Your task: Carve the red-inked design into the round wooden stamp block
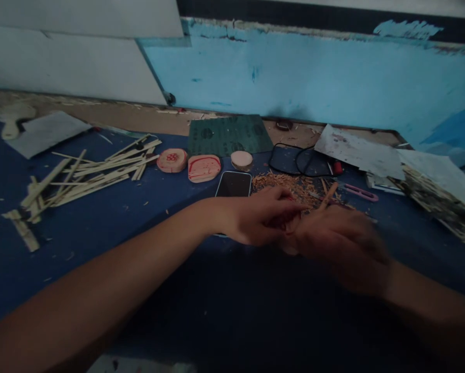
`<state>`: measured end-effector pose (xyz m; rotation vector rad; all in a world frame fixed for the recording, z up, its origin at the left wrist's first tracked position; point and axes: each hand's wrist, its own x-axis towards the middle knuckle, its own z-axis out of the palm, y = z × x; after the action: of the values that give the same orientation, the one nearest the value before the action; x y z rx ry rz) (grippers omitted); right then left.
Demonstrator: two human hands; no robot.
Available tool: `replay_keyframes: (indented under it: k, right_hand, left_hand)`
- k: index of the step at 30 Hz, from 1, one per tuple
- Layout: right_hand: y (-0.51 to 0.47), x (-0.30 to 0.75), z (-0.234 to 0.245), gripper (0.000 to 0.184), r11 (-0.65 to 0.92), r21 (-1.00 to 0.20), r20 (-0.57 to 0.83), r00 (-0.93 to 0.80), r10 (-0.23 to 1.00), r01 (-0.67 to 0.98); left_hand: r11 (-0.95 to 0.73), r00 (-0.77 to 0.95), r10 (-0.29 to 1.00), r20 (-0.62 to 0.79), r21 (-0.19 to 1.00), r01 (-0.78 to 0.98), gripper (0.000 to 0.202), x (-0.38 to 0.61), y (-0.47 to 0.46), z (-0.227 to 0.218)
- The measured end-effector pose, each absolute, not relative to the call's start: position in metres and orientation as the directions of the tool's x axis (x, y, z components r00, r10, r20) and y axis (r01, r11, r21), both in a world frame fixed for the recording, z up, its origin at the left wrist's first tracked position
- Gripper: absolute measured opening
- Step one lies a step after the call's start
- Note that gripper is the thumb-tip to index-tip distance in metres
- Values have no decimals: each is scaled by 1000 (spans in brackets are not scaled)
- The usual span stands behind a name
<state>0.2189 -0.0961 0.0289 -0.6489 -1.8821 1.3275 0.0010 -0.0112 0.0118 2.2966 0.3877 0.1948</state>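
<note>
My left hand (259,217) rests on the blue table (112,228) with its fingers curled round a small pinkish piece (290,230) that is mostly hidden. My right hand (341,243) is blurred and lies right beside it, closed on a thin wooden-handled tool (329,196) that sticks up and away from me. The two hands touch over the piece. A heap of reddish-brown shavings (290,185) lies just behind them. A dark phone (233,184) lies face up behind my left wrist.
Three carved pink blocks (204,168) sit in a row behind the phone, before a green sandpaper sheet (228,134). A pile of wooden sticks (88,173) spreads at the left. A black cable (302,160), pink cutter (360,192) and papers (359,150) lie at the right.
</note>
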Motion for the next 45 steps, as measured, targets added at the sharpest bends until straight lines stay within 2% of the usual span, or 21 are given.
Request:
replay_keyframes:
  k: [4,10,15,21,25,30,35,39,45]
  right_hand:
    - [-96,220,29,53,343,-937,321,-559,764,-68]
    - [-96,219,25,56,326,-941,326,-503,801,-91]
    - [-94,218,27,57,390,-920,345,-557,756,-41]
    - [-93,221,26,56,306,-947,310,-532,788,-97]
    - [-93,226,23,59,222,-970,241,-465,852,-97]
    - [-92,224,27,63,168,-974,220,-450,866,-152]
    - [-91,223,31,63,187,-975,224,-466,856,-123]
    - [-92,226,35,65,189,-966,249,-433,866,-179]
    - [-92,224,37,65,137,-966,218,-400,890,-221]
  left_hand:
    - [-647,942,336,20,731,215,70,2,-10,11]
    - [-653,943,333,23,727,213,67,1,-9,11]
    - [-637,942,336,17,741,214,68,1,-9,11]
    - [-647,947,320,11,733,210,64,1,-8,12]
    - [-645,947,321,-1,732,219,61,2,-8,13]
    - [-635,947,321,4,743,212,60,2,-7,12]
    - [-635,947,321,13,745,205,60,2,-7,10]
    - [-646,947,322,12,734,210,59,1,-8,11]
    - [-629,946,325,-21,742,232,58,1,-10,17]
